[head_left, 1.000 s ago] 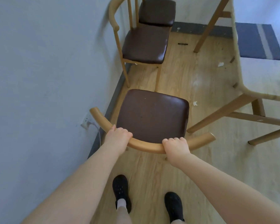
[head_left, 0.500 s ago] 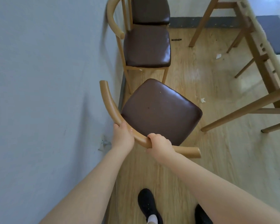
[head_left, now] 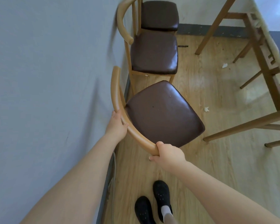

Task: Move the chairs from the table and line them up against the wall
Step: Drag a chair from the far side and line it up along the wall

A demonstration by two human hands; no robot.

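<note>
Both hands, the left hand [head_left: 116, 125] and right hand [head_left: 168, 154], clamp the curved backrest of a chair [head_left: 160, 113], angling it toward the wall [head_left: 47, 78] beside two chairs [head_left: 153, 52] already lined there, apparently to extend the row; the bench [head_left: 265, 50] stands opposite.

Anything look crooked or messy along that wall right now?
The held chair sits skewed, its seat turned diagonally, unlike the two chairs squared to the wall. Both hands grip its backrest. White scraps litter the floor.
</note>
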